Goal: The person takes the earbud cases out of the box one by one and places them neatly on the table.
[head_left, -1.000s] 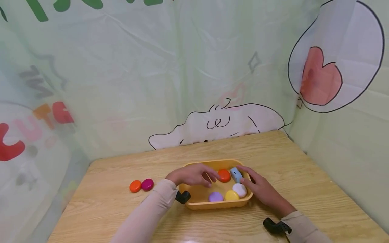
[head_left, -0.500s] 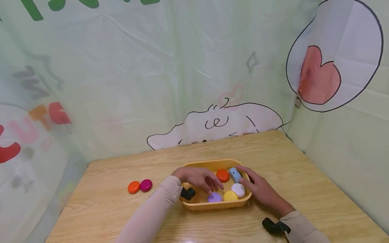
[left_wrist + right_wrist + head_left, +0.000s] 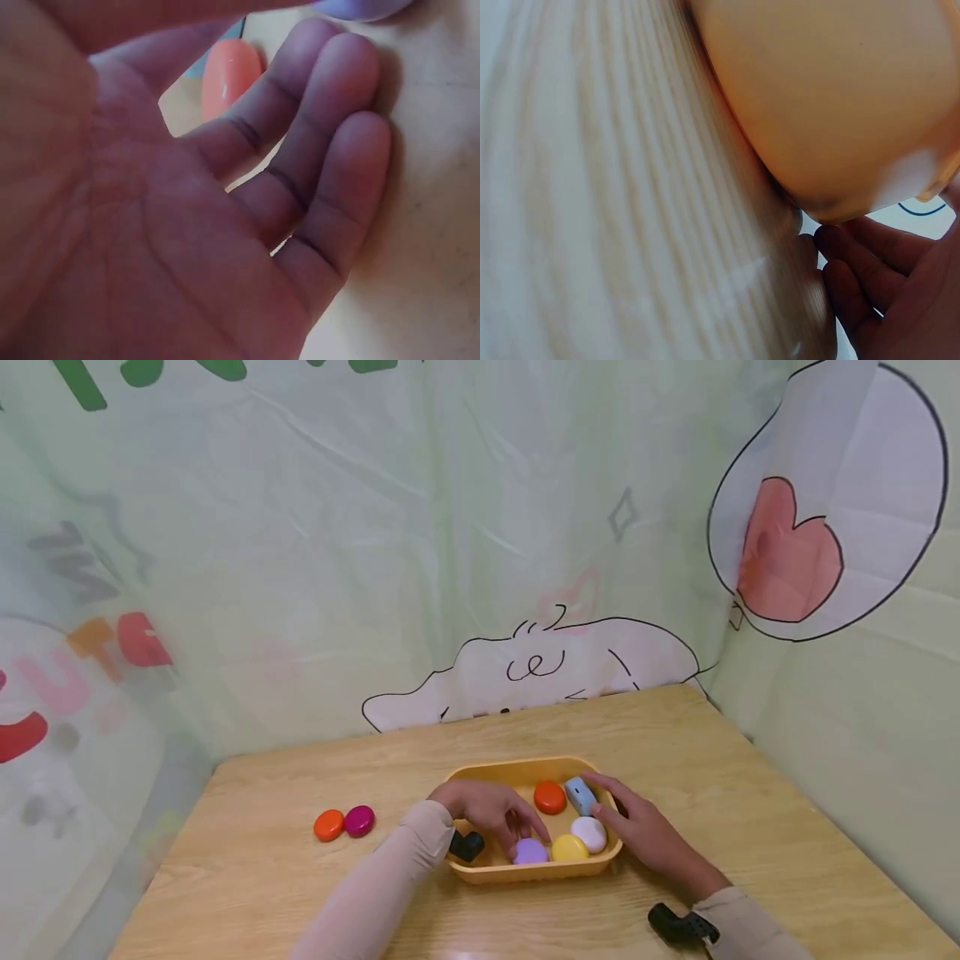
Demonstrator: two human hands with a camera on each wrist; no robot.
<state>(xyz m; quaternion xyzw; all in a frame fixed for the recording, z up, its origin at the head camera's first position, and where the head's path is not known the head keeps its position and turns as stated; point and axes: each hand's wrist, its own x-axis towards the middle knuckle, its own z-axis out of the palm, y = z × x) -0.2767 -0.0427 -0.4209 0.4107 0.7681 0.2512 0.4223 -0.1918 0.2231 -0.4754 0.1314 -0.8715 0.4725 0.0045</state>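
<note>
My left hand [image 3: 491, 810] reaches into a shallow yellow-orange tray [image 3: 525, 875], thumb and index finger on opposite sides of a smooth purple round disc [image 3: 531, 851]. In the left wrist view, the purple disc [image 3: 364, 7] shows only at the top edge, and the other fingers curve loosely near the tray floor. At the tray's right end, my right hand [image 3: 648, 835] grips the rim. Its fingers press the outer wall of the tray [image 3: 840, 105] in the right wrist view.
Inside the tray are a red-orange disc [image 3: 551, 797], a light blue piece [image 3: 580, 796], a white disc [image 3: 588, 833] and a yellow disc [image 3: 570, 848]. An orange disc [image 3: 329, 825] and a magenta disc [image 3: 360, 821] lie left on the wooden table [image 3: 262, 893]. A printed curtain [image 3: 300, 568] hangs behind.
My left hand has moved right and toward the tray's near side, down to the purple disc, with thumb and index finger now closing about it. The right hand stays at the rim.
</note>
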